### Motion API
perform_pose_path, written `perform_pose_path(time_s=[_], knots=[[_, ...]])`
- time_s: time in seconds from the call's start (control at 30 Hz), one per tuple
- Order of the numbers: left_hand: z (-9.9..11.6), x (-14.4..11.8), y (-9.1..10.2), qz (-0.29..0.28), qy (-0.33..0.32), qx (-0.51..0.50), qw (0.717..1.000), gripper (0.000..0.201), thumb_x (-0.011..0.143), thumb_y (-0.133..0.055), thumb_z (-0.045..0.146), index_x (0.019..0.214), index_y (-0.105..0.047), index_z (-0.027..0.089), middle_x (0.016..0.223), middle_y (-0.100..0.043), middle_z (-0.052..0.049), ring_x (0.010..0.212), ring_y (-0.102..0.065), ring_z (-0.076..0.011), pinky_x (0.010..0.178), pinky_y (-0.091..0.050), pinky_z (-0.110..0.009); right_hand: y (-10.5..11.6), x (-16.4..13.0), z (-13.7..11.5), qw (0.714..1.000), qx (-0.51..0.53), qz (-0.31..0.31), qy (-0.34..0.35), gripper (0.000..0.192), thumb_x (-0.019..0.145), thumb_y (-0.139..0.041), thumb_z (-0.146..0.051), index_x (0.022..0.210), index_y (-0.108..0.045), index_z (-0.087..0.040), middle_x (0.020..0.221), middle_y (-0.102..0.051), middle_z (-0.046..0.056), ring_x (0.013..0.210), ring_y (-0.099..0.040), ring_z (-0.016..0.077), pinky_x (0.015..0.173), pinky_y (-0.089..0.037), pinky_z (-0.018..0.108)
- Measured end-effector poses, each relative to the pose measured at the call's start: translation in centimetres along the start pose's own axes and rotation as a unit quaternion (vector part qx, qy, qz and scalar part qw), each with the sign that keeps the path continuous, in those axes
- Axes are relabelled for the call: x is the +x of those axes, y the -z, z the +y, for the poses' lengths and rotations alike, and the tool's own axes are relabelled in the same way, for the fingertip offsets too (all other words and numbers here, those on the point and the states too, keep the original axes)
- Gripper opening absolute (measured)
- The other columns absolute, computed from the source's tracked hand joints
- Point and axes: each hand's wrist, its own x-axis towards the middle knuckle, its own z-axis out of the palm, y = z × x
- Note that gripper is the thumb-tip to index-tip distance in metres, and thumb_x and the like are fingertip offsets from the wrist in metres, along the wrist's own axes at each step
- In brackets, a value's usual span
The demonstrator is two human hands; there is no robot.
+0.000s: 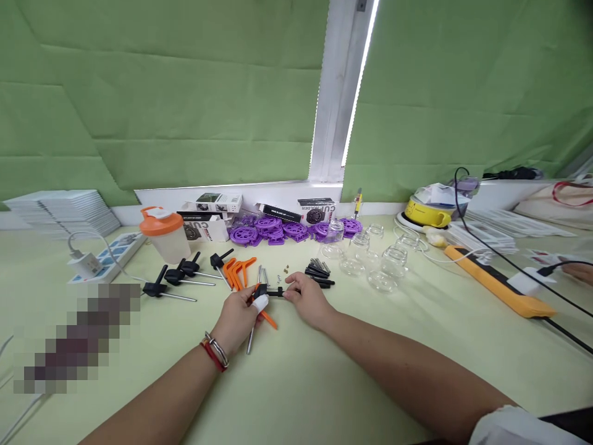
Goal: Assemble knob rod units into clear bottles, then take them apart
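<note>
My left hand [238, 316], with a white-taped thumb and bracelets at the wrist, grips a small black part [270, 291] together with an orange T-handle piece [267, 319] and a metal rod [251, 340]. My right hand [306, 299] pinches the other end of the same black part. Both hands rest low over the pale green table [324, 377]. Just beyond them lie several orange T-handles [237, 271], loose metal rods [262, 274], small screws [283, 272] and a pile of black parts [319, 274].
Black T-handle tools [178, 278] lie to the left by an orange-lidded shaker [165, 235] and a power strip [109, 253]. Purple wheels [278, 230] and boxes [213, 213] line the back. Glass jars [370, 256], a yellow device [426, 213], an orange bar [498, 285] and cables sit right.
</note>
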Motion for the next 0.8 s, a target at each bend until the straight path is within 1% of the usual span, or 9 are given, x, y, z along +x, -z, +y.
perform_pose_path(time_s=[0.1, 0.17, 0.27, 0.43, 0.53, 0.6, 0.67, 0.8], knots=[[-0.1, 0.1, -0.2, 0.014, -0.011, 0.054, 0.998, 0.033, 0.073, -0.057, 0.045, 0.085, -0.065, 0.015, 0.051, -0.042, 0.005, 0.046, -0.04, -0.0113, 0.044, -0.031, -0.023, -0.3, 0.2, -0.1, 1.0, -0.006, 0.009, 0.003, 0.019, 0.076, -0.057, -0.019, 0.095, -0.054, -0.019, 0.074, -0.066, 0.0, 0.073, -0.059, 0.0171, 0.073, -0.042, 0.031], [-0.1, 0.2, -0.2, 0.017, -0.036, 0.078, 0.996, 0.031, 0.073, -0.056, 0.045, 0.078, -0.065, 0.015, 0.051, -0.04, 0.005, 0.047, -0.037, -0.0107, 0.046, -0.028, -0.022, -0.5, 0.4, -0.2, 1.0, -0.003, 0.005, 0.003, 0.021, 0.076, -0.057, -0.018, 0.097, -0.054, -0.019, 0.074, -0.066, 0.0, 0.073, -0.059, 0.017, 0.073, -0.043, 0.031], [-0.3, 0.5, -0.3, 0.015, -0.064, 0.099, 0.993, 0.031, 0.073, -0.055, 0.045, 0.077, -0.065, 0.016, 0.053, -0.041, 0.005, 0.049, -0.036, -0.0107, 0.048, -0.028, -0.022, -0.8, 0.8, -0.3, 1.0, 0.008, -0.005, 0.002, 0.025, 0.076, -0.057, -0.016, 0.1, -0.053, -0.019, 0.073, -0.066, 0.0, 0.074, -0.061, 0.017, 0.074, -0.043, 0.03], [0.0, 0.4, -0.4, 0.026, -0.032, 0.125, 0.991, 0.034, 0.075, -0.053, 0.047, 0.079, -0.064, 0.015, 0.05, -0.04, 0.005, 0.047, -0.034, -0.0115, 0.046, -0.027, -0.023, -0.9, 1.5, -0.4, 1.0, 0.009, -0.016, -0.002, 0.028, 0.076, -0.058, -0.014, 0.104, -0.054, -0.017, 0.075, -0.066, 0.001, 0.075, -0.061, 0.0168, 0.075, -0.044, 0.03], [0.6, 0.3, -0.5, 0.027, -0.023, 0.13, 0.991, 0.032, 0.074, -0.053, 0.046, 0.074, -0.064, 0.015, 0.049, -0.041, 0.004, 0.046, -0.034, -0.0117, 0.044, -0.025, -0.024, -0.8, 1.7, -0.4, 1.0, -0.003, -0.024, -0.009, 0.019, 0.076, -0.058, -0.014, 0.095, -0.059, -0.017, 0.076, -0.066, 0.002, 0.073, -0.06, 0.0158, 0.073, -0.045, 0.03], [0.9, 0.3, -0.4, 0.03, -0.027, 0.142, 0.989, 0.031, 0.074, -0.053, 0.045, 0.068, -0.062, 0.016, 0.048, -0.041, 0.003, 0.045, -0.034, -0.0115, 0.044, -0.024, -0.024, -0.8, 1.7, -0.4, 0.999, -0.011, -0.031, -0.008, 0.012, 0.076, -0.058, -0.014, 0.087, -0.061, -0.017, 0.074, -0.064, 0.001, 0.069, -0.059, 0.0149, 0.07, -0.044, 0.029], [0.8, 0.4, -0.4, 0.031, -0.038, 0.152, 0.987, 0.03, 0.075, -0.053, 0.044, 0.066, -0.061, 0.016, 0.047, -0.041, 0.003, 0.044, -0.035, -0.0116, 0.044, -0.024, -0.024, -0.7, 1.7, -0.3, 0.999, -0.013, -0.034, 0.0, 0.008, 0.076, -0.058, -0.014, 0.083, -0.06, -0.018, 0.073, -0.063, 0.0, 0.067, -0.057, 0.0142, 0.068, -0.044, 0.028], [0.5, 0.6, -0.3, 0.025, -0.046, 0.154, 0.987, 0.029, 0.076, -0.053, 0.044, 0.069, -0.061, 0.016, 0.048, -0.041, 0.003, 0.045, -0.036, -0.0118, 0.045, -0.025, -0.024, -0.5, 1.5, -0.5, 0.999, -0.007, -0.035, 0.016, 0.017, 0.077, -0.057, -0.014, 0.093, -0.057, -0.02, 0.072, -0.062, -0.002, 0.068, -0.056, 0.0134, 0.069, -0.042, 0.027]])
